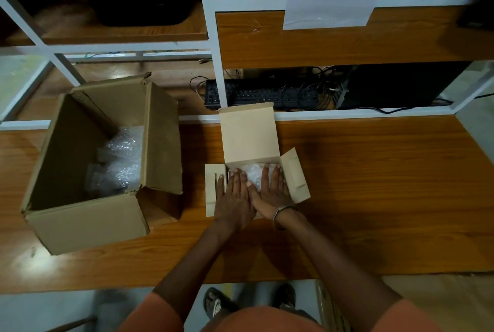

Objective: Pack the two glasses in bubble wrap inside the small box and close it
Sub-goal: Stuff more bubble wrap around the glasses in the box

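The small tan box (248, 139) lies on the wooden table, its lid standing up at the back and its two side flaps spread out. Bubble wrap (254, 174) fills its inside; no glass shows through it. My left hand (232, 198) lies flat with straight fingers on the left part of the wrap and the box's left edge. My right hand (272, 190), a bangle on its wrist, presses flat on the right part of the wrap. The thumbs meet in the middle.
A large open cardboard box (66, 211) stands at the left with more bubble wrap (120, 160) inside. Behind the small box, a white shelf frame (219, 64) rises, with a black keyboard (262, 95) and cables beneath. Bare tabletop (374, 184) stretches to the right.
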Available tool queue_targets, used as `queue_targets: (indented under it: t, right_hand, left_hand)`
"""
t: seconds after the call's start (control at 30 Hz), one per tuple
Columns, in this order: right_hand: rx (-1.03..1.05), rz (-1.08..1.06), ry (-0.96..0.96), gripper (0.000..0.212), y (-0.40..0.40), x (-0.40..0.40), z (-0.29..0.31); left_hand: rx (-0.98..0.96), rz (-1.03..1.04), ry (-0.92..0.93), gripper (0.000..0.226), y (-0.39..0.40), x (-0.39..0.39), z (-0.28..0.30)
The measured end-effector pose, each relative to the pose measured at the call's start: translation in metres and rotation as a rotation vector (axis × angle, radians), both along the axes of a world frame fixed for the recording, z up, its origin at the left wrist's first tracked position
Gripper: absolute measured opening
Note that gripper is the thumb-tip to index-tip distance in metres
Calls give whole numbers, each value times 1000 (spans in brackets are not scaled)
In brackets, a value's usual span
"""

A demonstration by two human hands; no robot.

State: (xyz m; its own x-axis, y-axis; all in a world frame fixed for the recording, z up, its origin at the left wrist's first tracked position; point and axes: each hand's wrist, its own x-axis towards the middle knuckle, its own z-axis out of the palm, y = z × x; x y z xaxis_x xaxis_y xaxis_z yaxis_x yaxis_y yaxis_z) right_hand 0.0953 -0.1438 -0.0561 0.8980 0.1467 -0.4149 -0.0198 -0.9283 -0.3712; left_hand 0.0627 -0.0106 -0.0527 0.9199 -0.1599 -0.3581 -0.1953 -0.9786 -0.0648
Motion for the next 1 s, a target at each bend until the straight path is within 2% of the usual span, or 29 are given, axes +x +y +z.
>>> queue_targets:
  t: [0.1,0.17,0.27,0.37,0.47,0.57,0.73,0.87,1.0]
  right_hand:
    - [1,14,42,81,1,5,5]
    - [23,51,80,80,-5,9,9]
    - [44,108,140,85,-18,17,19]
    - [-68,151,115,92,-27,14,30]
    - [-136,197,33,96,-28,9,33]
    - [-157,225,-60,92,-35,15,39]
    - [-224,301,-7,107,-44,25,45]
    - [-328,349,-27,100,-35,19,43]
    - [-299,285,0,95,-27,18,45]
  left_hand:
    - [-163,-11,171,88,12,16,15]
    - [-194,-12,238,91,16,21,25]
    - [-120,-52,143,94,12,18,36]
    - [-17,-102,15,84,6,19,42]
    - [-32,-68,74,76,8,27,44]
    - [-88,-105,112,80,19,36,49]
    - [-91,-196,39,88,33,37,49]
    - [-54,-237,-29,92,33,33,41]
    - [-30,-226,-83,97,27,29,32]
